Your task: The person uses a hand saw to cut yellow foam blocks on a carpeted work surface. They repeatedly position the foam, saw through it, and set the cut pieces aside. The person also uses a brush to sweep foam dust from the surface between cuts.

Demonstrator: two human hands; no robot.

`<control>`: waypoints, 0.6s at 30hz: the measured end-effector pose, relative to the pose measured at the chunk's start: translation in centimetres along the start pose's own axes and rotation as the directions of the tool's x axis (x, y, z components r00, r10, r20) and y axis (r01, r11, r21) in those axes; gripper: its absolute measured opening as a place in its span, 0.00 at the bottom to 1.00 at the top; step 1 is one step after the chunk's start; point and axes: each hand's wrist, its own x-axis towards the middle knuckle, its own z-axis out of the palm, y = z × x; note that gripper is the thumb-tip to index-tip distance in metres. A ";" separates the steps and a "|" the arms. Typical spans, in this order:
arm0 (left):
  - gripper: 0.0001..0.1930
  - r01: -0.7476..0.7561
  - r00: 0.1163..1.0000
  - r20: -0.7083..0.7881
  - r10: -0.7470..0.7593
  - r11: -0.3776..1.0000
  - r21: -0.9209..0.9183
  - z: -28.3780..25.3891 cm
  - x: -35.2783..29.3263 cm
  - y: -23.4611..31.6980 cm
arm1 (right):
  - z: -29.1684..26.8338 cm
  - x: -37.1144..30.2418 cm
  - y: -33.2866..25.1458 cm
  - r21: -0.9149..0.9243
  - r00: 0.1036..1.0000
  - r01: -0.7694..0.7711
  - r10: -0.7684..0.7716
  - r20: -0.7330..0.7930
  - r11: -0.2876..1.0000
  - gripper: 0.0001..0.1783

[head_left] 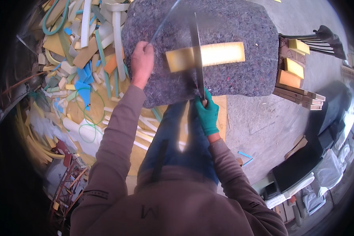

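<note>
Clamped on long knife [198, 55], green-gloved right hand [207, 114], bare left hand [142, 61] curled, hold impossible to tell, yellow foam [224, 52] beneath knife.

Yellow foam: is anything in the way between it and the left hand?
Nothing visible stands between the left hand and the yellow foam, only grey felt surface. The blade crosses the foam in view, farther right.
</note>
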 end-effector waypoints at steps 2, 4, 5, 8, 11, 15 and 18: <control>0.17 -0.050 0.997 -0.059 0.052 0.998 0.040 -0.2 0.3 -0.4 | -0.1 0.1 -0.4 -0.007 1.000 -0.008 0.008 0.003 1.000 0.31; 0.18 -0.180 0.977 -0.089 0.192 0.975 0.134 -0.1 0.4 -0.8 | -0.4 0.2 -1.0 -0.012 0.999 -0.039 0.039 0.015 0.999 0.31; 0.19 -0.236 0.961 -0.100 0.257 0.955 0.182 0.1 0.4 -1.0 | -0.5 0.2 -1.2 -0.021 0.999 -0.042 0.042 0.023 0.999 0.30; 0.20 -0.281 0.947 -0.072 0.312 0.918 0.278 0.3 -0.2 -1.3 | -0.9 0.3 -1.9 -0.041 0.999 -0.032 0.034 0.039 0.999 0.30; 0.20 -0.336 0.932 0.037 0.361 0.820 0.463 0.0 -1.3 -0.6 | -1.0 0.3 -2.2 -0.036 0.999 0.007 -0.006 0.034 0.999 0.29; 0.14 -0.609 0.684 -0.065 0.726 0.618 0.497 0.6 -3.4 1.7 | -1.3 0.4 -2.5 -0.049 0.999 0.012 -0.010 0.047 0.999 0.29; 0.14 -0.797 0.595 0.216 0.774 0.533 0.285 2.6 -4.9 3.0 | -1.8 0.5 -3.3 -0.091 0.997 0.039 -0.034 0.063 0.995 0.30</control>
